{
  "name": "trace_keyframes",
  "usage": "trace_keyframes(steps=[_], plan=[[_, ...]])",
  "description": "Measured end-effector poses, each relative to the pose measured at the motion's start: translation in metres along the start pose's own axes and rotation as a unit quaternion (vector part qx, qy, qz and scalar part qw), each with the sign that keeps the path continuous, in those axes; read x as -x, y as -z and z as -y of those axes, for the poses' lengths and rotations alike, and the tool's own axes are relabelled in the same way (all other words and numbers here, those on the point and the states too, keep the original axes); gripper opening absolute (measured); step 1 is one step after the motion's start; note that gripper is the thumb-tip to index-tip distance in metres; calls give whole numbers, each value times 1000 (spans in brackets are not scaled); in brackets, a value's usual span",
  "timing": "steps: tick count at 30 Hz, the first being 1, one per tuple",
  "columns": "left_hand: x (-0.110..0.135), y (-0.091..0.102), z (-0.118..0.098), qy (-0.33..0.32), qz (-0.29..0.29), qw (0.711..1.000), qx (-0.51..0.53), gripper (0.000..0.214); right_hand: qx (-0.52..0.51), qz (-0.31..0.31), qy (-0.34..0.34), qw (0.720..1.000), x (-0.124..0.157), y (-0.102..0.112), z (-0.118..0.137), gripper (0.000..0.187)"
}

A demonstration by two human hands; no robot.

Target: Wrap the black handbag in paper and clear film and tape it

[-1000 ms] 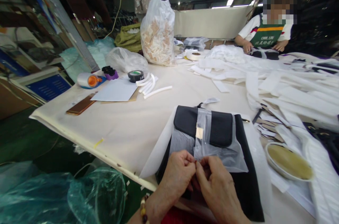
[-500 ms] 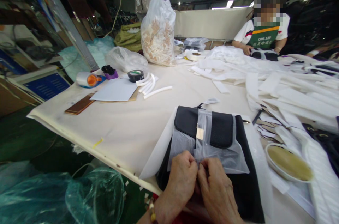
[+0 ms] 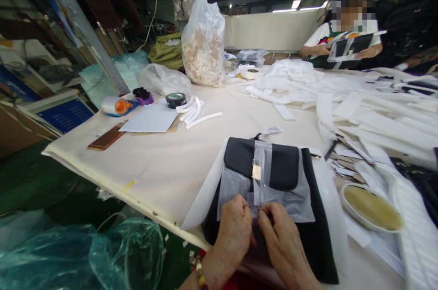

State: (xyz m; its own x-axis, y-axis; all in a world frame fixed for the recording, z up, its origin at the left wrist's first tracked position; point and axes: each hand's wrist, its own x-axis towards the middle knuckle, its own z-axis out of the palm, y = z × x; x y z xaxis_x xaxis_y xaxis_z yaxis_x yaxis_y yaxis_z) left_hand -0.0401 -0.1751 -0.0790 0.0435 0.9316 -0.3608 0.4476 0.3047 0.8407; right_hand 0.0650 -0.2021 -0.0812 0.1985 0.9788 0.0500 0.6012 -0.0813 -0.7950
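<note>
A black bag (image 3: 316, 217) with a rounded front flap (image 3: 284, 166) lies in front of me on a white sheet. Translucent plastic film (image 3: 292, 208) covers its front, and a strip of the film (image 3: 262, 162) runs down over the flap and its gold-coloured clasp (image 3: 256, 171). At the strip's lower end my left hand (image 3: 234, 225) is closed, fingertips pinched. My right hand (image 3: 282, 237) pinches close beside it, with a small gap between the two. Whatever lies between the fingertips is hidden or too small to name.
White foam strips (image 3: 369, 112) and a bowl of yellowish stuff (image 3: 371, 208) lie to the right. Black tape (image 3: 175, 99), white tubes (image 3: 204, 119) and a brown phone-like slab (image 3: 106, 137) are at the left. A filled plastic bag (image 3: 204, 48) stands behind. Across the table sits a co-worker (image 3: 315, 46).
My hands have parted slightly at the fingertips, still by the strip's lower end. Across the table, the co-worker has raised a black, film-wrapped piece from the tabletop to chest height.
</note>
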Motion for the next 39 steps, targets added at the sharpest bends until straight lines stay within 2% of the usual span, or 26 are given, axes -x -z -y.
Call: trace_keyframes(steps=[5,11,22,28,39], plan=[[0,2,-1,6,13,1000,25,17,-6,19,3,1000,-4,4,0,27],[-5,6,-3,15,50,995,80,16,38,-17,99,994,-1,-2,-9,22],[-6,4,-11,15,15,993,115,23,139,-119,269,946,-3,-3,-4,22],[-6,1,-13,20,-3,993,114,22,185,-119,301,928,-3,-4,-6,26],[-13,-3,-2,22,-8,989,144,19,270,-110,350,890,-6,-8,-5,29]])
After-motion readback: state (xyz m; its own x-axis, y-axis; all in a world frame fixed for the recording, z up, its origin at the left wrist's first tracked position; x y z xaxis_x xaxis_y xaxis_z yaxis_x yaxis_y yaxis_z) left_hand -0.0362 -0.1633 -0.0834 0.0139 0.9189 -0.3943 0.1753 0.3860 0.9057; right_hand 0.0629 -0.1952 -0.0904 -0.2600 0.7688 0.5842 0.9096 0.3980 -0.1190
